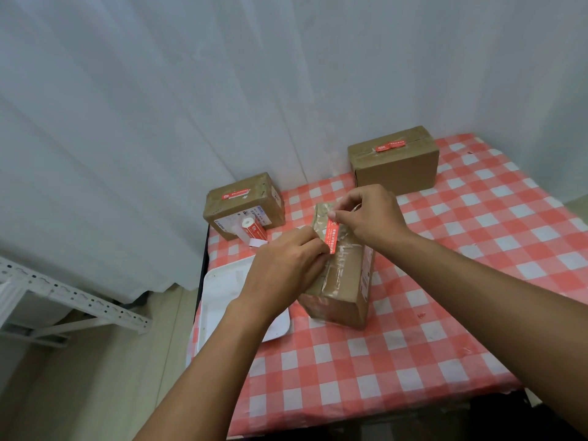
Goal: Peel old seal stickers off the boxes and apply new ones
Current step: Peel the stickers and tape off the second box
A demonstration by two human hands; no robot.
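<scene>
Stretching a red sticker over the top of the near box, both hands are at work: its far end is pinched by the right hand, its near end by the left hand. Whether the strip is being peeled off or laid down cannot be told; from the roll lying by the left box, a new one is judged to be going on. The strip should be kept taut and lined up along the taped seam, one end pressed down first, then smoothed toward the other so that no wrinkle is trapped. The glossy tape may grip poorly, so firm pressure is advised. The far box already carries a sticker, as does the left one. A white tray lies just left of the near box on the checked cloth.
</scene>
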